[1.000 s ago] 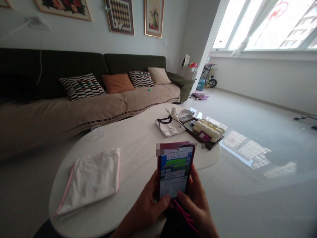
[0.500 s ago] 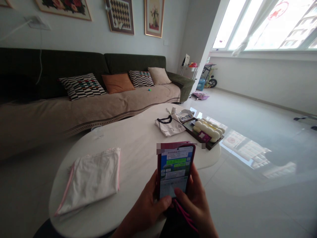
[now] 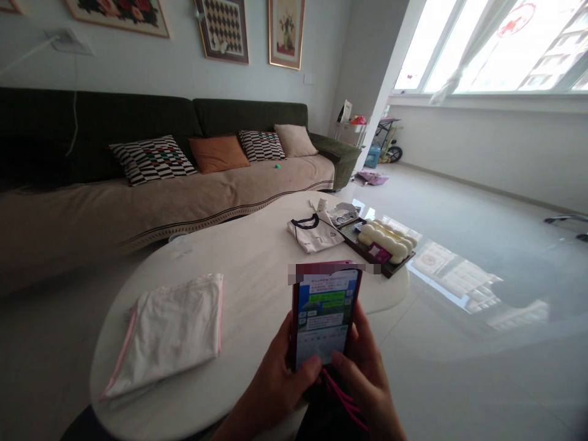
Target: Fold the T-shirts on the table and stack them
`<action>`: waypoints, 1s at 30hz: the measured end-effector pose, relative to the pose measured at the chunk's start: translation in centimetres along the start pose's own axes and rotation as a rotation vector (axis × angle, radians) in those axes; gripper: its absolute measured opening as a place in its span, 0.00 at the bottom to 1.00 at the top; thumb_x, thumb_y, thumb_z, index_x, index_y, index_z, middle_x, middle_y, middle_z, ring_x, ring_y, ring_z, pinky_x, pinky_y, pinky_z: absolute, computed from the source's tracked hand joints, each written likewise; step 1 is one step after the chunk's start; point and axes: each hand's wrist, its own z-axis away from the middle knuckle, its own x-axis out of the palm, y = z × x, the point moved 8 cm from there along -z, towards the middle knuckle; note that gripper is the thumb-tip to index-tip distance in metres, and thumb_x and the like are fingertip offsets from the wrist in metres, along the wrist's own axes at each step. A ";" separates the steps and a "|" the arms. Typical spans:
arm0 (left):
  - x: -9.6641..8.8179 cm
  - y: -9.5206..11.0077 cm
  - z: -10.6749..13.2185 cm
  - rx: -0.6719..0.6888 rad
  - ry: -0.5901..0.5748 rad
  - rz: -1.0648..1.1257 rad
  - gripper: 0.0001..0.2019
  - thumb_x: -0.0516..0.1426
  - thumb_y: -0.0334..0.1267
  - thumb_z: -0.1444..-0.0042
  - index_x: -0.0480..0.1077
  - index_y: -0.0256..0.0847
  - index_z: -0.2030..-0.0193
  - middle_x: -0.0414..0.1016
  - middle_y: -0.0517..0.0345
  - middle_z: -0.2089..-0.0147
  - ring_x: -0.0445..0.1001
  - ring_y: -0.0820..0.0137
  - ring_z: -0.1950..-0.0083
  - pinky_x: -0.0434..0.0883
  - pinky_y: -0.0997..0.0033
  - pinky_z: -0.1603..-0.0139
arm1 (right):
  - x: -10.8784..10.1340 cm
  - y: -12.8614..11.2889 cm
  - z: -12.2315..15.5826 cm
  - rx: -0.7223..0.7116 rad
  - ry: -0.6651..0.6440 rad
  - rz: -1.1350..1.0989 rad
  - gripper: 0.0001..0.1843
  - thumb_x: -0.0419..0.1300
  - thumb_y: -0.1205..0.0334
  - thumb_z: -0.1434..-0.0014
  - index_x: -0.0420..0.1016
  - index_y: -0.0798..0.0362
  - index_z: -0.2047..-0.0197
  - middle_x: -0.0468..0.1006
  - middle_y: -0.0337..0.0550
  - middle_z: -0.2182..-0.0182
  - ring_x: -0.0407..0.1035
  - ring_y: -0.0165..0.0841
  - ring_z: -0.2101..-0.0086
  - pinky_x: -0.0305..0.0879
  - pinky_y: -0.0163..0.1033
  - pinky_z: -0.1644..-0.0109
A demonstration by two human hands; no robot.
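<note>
A smartphone [image 3: 325, 312] in a dark red case stands upright between my hands, its lit screen showing a chat with green bubbles and a keyboard below. My left hand [image 3: 280, 373] grips its left side, the thumb over the lower part of the screen. My right hand [image 3: 365, 367] wraps the right side, with its thumb at the lower right of the screen. A pink cord [image 3: 340, 395] hangs beneath the phone. To the left, a folded white cloth with pink edging [image 3: 172, 337] lies on the white table [image 3: 248, 294].
Beyond the phone lie a folded white shirt with dark collar [image 3: 316, 234] and a dark tray [image 3: 395, 269] carrying a cream bubble-shaped object [image 3: 388, 239]. A green sofa [image 3: 248, 110] with several cushions runs along the wall. Glossy floor [image 3: 482, 367] extends to the right.
My right thumb has moved from the middle of the keyboard toward the screen's right edge. My left thumb has shifted slightly up and right. The phone stays in both hands.
</note>
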 end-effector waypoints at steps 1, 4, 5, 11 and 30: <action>0.0 -0.1 0.1 0.002 -0.014 0.033 0.27 0.57 0.39 0.43 0.55 0.44 0.37 0.70 0.46 0.46 0.73 0.62 0.56 0.73 0.67 0.63 | -0.3 0.2 0.0 0.001 0.020 -0.011 0.33 0.58 0.64 0.40 0.52 0.31 0.35 0.70 0.36 0.44 0.66 0.36 0.46 0.66 0.42 0.46; -0.3 -0.3 0.2 -0.007 -0.023 0.110 0.25 0.55 0.36 0.43 0.58 0.44 0.38 0.71 0.48 0.47 0.73 0.62 0.56 0.73 0.67 0.63 | -0.9 0.7 0.0 0.006 0.067 -0.047 0.31 0.57 0.64 0.39 0.55 0.32 0.36 0.71 0.36 0.44 0.66 0.38 0.46 0.66 0.44 0.46; -0.3 -0.3 0.2 -0.012 -0.023 0.126 0.25 0.54 0.36 0.44 0.59 0.43 0.39 0.71 0.48 0.47 0.73 0.62 0.56 0.73 0.66 0.62 | -1.0 0.8 0.0 0.009 0.078 -0.059 0.31 0.57 0.64 0.39 0.55 0.33 0.36 0.70 0.36 0.44 0.66 0.38 0.45 0.66 0.44 0.46; -0.3 -0.5 0.2 -0.036 -0.012 0.177 0.24 0.54 0.37 0.45 0.60 0.42 0.40 0.70 0.47 0.45 0.72 0.59 0.52 0.73 0.66 0.63 | -1.0 0.9 0.1 0.020 0.095 -0.089 0.29 0.58 0.64 0.40 0.59 0.32 0.38 0.71 0.34 0.45 0.67 0.37 0.46 0.67 0.42 0.47; -0.2 0.0 0.1 -0.037 -0.011 0.184 0.25 0.54 0.36 0.46 0.60 0.42 0.39 0.73 0.47 0.50 0.74 0.62 0.59 0.73 0.67 0.66 | 0.0 -0.4 -0.4 0.025 -0.069 -0.074 0.32 0.57 0.66 0.40 0.55 0.31 0.37 0.71 0.35 0.44 0.68 0.36 0.49 0.67 0.42 0.48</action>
